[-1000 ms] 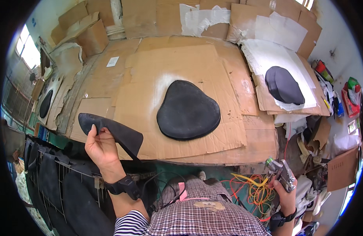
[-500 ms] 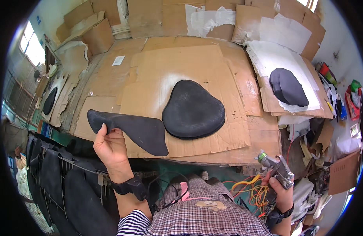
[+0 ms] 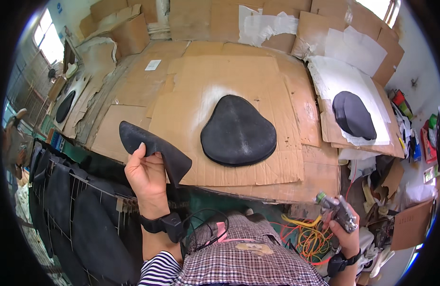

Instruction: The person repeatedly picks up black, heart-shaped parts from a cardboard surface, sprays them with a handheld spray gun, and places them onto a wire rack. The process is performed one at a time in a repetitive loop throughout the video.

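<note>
My left hand (image 3: 147, 178) pinches a thin, limp black sheet (image 3: 151, 141) between thumb and fingers, over the front left edge of the table. The sheet sags down on the right side of the hand. In my right hand (image 3: 345, 231) is a metal spray gun (image 3: 343, 215) with a green end, held off the table's front right corner. Between the two hands, a rounded triangular black pad (image 3: 238, 131) lies flat on the cardboard (image 3: 191, 102), touched by neither. The fingers on the gun's grip are partly hidden.
Stacked black pads (image 3: 353, 114) rest on a white sheet at the right. A wire rack (image 3: 86, 195) hung with black pieces stands at the lower left. Orange and yellow hoses (image 3: 308, 236) coil near my right arm. Cardboard panels (image 3: 201, 21) line the back.
The black sheet has bent and swung, its free end now hanging lower and nearer my left hand. White haze now shows on the pad's middle. The whole view has shifted slightly.
</note>
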A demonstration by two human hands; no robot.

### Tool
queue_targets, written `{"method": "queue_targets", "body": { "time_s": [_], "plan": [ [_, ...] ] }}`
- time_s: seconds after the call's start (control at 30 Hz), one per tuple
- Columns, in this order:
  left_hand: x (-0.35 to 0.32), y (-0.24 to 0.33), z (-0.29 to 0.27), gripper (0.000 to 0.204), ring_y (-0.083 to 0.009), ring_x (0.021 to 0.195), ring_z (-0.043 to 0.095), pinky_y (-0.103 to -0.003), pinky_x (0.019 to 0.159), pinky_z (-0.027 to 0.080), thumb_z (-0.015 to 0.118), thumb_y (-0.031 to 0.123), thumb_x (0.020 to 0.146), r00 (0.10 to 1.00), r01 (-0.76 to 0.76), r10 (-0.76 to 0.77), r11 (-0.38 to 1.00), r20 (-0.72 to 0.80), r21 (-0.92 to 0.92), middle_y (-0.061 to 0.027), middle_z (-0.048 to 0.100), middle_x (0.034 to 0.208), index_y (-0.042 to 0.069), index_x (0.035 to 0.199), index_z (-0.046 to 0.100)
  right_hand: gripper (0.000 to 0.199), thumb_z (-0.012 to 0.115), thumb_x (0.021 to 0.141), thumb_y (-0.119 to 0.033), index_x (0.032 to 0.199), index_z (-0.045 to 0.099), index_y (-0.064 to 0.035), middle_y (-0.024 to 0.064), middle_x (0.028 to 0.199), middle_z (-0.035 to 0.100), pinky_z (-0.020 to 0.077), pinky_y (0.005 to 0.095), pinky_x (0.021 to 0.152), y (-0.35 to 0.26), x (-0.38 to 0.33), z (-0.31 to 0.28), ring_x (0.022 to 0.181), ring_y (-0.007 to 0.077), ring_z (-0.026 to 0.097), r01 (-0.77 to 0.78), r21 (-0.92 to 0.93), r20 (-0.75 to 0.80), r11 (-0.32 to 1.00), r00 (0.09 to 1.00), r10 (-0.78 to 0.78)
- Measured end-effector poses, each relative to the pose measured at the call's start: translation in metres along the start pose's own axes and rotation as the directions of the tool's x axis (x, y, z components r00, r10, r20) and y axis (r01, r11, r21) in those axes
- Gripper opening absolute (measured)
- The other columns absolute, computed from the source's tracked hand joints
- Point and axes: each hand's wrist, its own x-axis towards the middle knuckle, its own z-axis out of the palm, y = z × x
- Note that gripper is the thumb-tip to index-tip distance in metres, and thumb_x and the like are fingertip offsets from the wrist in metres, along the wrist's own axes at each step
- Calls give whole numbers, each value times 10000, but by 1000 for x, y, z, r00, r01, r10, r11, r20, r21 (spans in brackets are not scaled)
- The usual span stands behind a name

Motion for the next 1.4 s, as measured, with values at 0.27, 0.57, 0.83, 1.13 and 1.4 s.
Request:
{"method": "queue_targets", "body": {
  "time_s": [0.27, 0.57, 0.83, 1.13, 1.4],
  "plan": [
    [-19, -8, 29, 241, -228, 949, 610, -356, 882, 467, 510, 9, 859, 998, -47, 47, 999, 39, 13, -111, 642, 1053, 2, 1088, 583, 563, 719, 743, -116, 1218, 467, 50, 63, 823, 603, 488, 250, 650, 4, 19, -28, 701, 117, 584, -8, 66, 156, 998, 988, -3],
    [-25, -20, 42, 217, -225, 939, 601, -362, 838, 464, 520, -21, 832, 993, -111, 112, 993, -41, 29, -95, 642, 1019, -4, 1037, 587, 563, 725, 725, -141, 1199, 485, 45, 80, 780, 602, 492, 266, 620, 18, 28, -84, 662, 144, 592, -79, 49, 212, 996, 975, 67],
    [-31, 23, 25, 206, -247, 994, 603, -363, 924, 447, 491, 23, 876, 986, -158, 156, 987, 60, 28, -146, 637, 1061, -43, 1053, 573, 476, 701, 754, -135, 1148, 499, 38, 69, 799, 592, 492, 278, 669, 23, 69, -53, 726, 152, 590, 43, 175, 128, 984, 990, -66],
    [-168, 191, 12, 238, -249, 955, 607, -364, 890, 464, 513, 121, 879, 682, -621, 715, 676, -152, 396, -146, 638, 1030, -52, 1024, 590, 498, 702, 738, -68, 1178, 488, 23, 71, 857, 595, 510, 309, 732, 41, 103, 35, 774, 156, 591, -69, 213, 584, 975, 809, -71],
    [-404, 247, -55, 340, -256, 1141, 483, -417, 1004, 348, 563, 101, 852, 257, -706, 904, 417, -341, 572, -117, 532, 1231, 35, 1178, 491, 500, 648, 733, 18, 1203, 480, 29, 53, 861, 595, 502, 280, 726, 19, 129, 115, 773, 131, 585, -3, 111, 865, 994, 493, -95]
  ]
}}
